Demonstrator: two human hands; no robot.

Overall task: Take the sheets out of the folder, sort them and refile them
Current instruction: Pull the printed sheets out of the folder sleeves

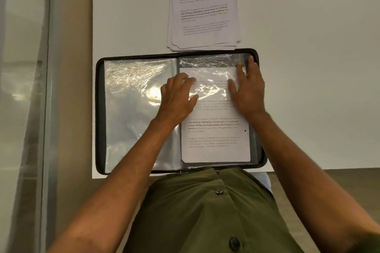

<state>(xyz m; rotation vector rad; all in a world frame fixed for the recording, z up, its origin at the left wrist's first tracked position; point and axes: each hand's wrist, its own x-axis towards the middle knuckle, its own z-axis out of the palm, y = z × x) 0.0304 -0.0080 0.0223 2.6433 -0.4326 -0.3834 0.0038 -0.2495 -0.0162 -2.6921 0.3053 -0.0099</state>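
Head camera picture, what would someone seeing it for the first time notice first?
Most striking is the open black folder at the table's near edge, its clear sleeves glaring under the light. The left hand and right hand both rest on a printed sheet lying in the right-hand sleeve. Just beyond the folder sits a loose stack of printed sheets.

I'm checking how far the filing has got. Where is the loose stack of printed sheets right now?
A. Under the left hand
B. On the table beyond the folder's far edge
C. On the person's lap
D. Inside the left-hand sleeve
B: the stack of sheets lies on the table just past the open folder; both hands rest on the folder's right-hand page.
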